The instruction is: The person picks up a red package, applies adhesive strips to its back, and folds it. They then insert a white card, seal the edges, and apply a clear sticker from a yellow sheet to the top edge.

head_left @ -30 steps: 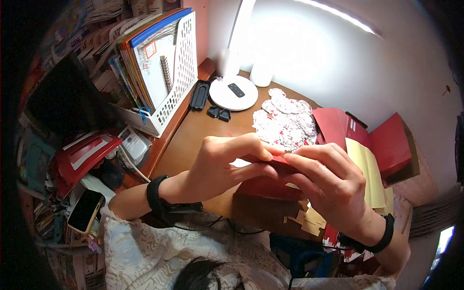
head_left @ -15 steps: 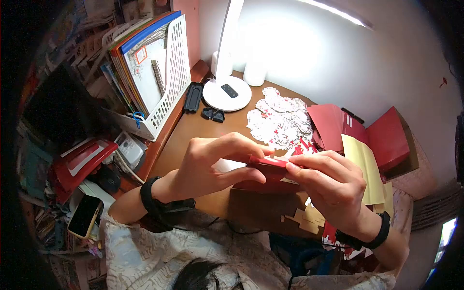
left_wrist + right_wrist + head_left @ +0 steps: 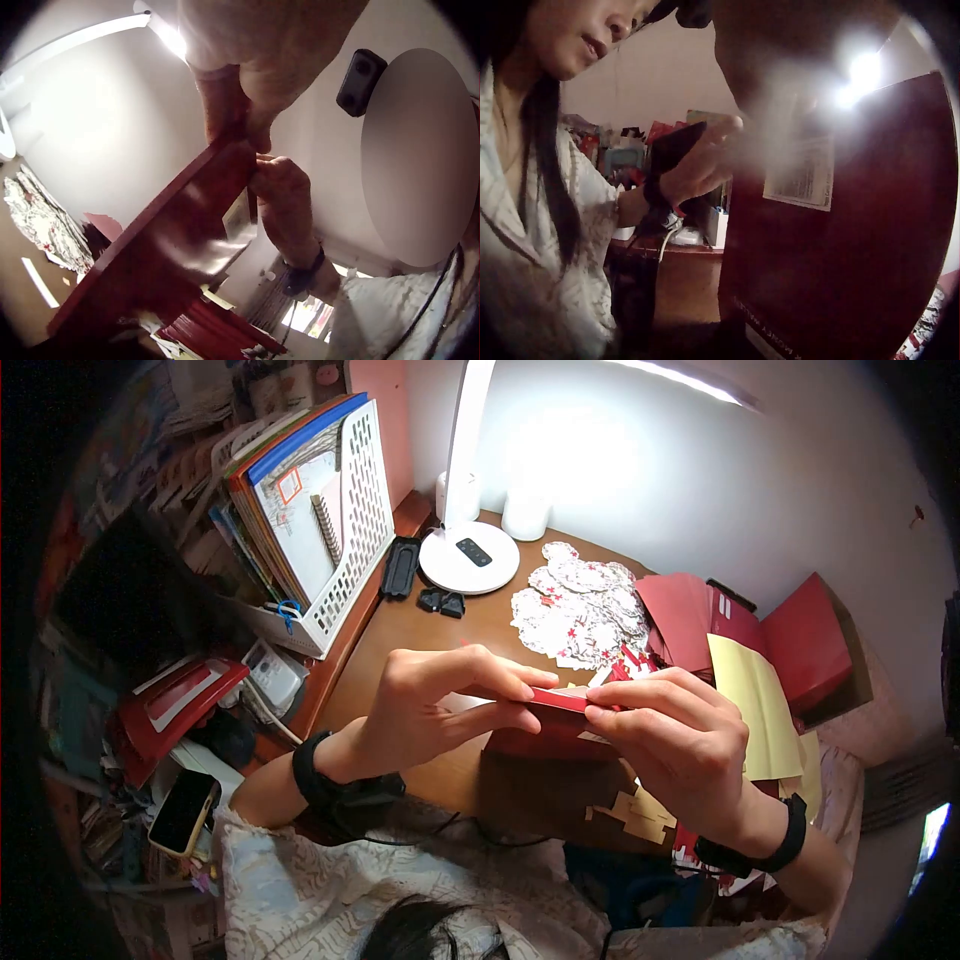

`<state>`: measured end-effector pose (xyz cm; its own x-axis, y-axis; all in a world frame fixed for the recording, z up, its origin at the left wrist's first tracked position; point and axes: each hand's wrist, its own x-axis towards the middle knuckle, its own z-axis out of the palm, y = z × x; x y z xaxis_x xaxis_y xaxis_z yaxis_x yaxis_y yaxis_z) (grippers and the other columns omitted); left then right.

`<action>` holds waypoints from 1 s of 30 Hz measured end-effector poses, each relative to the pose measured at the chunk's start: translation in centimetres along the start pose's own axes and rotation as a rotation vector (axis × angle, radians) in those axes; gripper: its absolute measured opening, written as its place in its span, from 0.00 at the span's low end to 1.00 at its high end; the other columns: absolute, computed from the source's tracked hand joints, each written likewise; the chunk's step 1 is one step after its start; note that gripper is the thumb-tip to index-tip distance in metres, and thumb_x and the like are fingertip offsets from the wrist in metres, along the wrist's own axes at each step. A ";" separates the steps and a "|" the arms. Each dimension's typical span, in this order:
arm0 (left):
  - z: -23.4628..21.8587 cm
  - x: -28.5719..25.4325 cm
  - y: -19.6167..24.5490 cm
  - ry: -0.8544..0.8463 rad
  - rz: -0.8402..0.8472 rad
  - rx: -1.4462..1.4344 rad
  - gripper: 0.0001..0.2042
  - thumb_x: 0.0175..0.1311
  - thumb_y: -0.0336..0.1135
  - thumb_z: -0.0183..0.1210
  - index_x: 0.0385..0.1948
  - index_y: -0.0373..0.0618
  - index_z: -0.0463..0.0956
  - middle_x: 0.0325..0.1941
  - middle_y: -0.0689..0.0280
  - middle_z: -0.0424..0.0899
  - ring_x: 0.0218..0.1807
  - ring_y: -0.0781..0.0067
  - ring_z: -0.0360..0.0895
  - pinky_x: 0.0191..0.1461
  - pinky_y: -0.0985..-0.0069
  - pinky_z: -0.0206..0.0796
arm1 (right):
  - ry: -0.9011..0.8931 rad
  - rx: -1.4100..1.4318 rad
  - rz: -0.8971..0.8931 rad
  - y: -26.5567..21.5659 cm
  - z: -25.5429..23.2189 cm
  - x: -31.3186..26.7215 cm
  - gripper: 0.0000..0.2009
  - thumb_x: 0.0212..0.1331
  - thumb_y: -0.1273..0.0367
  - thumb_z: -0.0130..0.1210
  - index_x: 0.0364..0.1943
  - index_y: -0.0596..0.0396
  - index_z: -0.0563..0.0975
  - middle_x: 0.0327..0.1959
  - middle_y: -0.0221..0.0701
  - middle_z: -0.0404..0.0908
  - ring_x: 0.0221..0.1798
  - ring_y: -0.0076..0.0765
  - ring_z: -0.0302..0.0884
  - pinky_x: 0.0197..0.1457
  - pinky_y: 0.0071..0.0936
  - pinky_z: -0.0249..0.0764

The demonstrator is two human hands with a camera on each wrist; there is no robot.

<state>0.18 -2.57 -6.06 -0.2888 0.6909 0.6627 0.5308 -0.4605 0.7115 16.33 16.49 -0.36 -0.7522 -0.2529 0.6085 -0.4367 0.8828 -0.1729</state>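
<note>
A dark red flat box point(image 3: 560, 702) is held up over the desk, its narrow top edge facing the head camera. At that edge's left part the left hand point(image 3: 430, 705) pinches it between thumb and fingers. Farther right, the right hand point(image 3: 685, 740) grips the same edge, thumb on the near side. From the left wrist view the box point(image 3: 172, 232) appears tilted, with the left hand point(image 3: 270, 56) above it and the right hand point(image 3: 285, 199) at its far end. A pale printed label point(image 3: 799, 180) shows on the box's broad face in the right wrist view.
Behind the hands lies a pile of white-and-red paper cutouts point(image 3: 580, 605). A lamp base point(image 3: 468, 558) and black pieces point(image 3: 441, 602) stand at the back left. Red folders point(image 3: 680, 620), yellow paper point(image 3: 750, 705) and tan scraps point(image 3: 637, 815) are at the right. A phone point(image 3: 185, 813) lies far left.
Half a second ago the left thumb and fingers were farther apart at the box's edge; they now lie closer together there. The right hand keeps its hold, and the head view has shifted slightly.
</note>
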 end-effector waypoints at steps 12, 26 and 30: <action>0.0 0.0 -0.2 0.050 0.082 0.137 0.13 0.53 0.26 0.74 0.38 0.35 0.83 0.39 0.56 0.89 0.43 0.67 0.89 0.46 0.74 0.83 | -0.041 0.068 0.080 -0.4 -0.4 -0.2 0.13 0.49 0.77 0.71 0.41 0.54 0.86 0.41 0.34 0.87 0.39 0.38 0.84 0.41 0.30 0.80; -2.1 -1.0 0.0 0.092 -0.130 0.037 0.15 0.53 0.25 0.73 0.39 0.35 0.77 0.40 0.53 0.87 0.47 0.59 0.87 0.54 0.64 0.81 | -0.052 -0.021 0.125 0.3 -2.2 -2.9 0.12 0.53 0.74 0.66 0.43 0.55 0.84 0.41 0.38 0.88 0.36 0.38 0.88 0.37 0.31 0.84; -2.1 0.1 1.4 0.000 -0.039 0.398 0.16 0.55 0.27 0.72 0.44 0.37 0.79 0.48 0.55 0.87 0.49 0.65 0.86 0.51 0.67 0.80 | -0.027 -0.023 0.079 0.6 -1.7 -3.0 0.14 0.52 0.74 0.67 0.44 0.55 0.84 0.41 0.38 0.88 0.35 0.37 0.87 0.34 0.28 0.81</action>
<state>-0.79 -4.35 -4.53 -0.3146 0.7035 0.6373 0.7871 -0.1820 0.5894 19.19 18.48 -0.94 -0.7969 -0.1921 0.5728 -0.3641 0.9093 -0.2015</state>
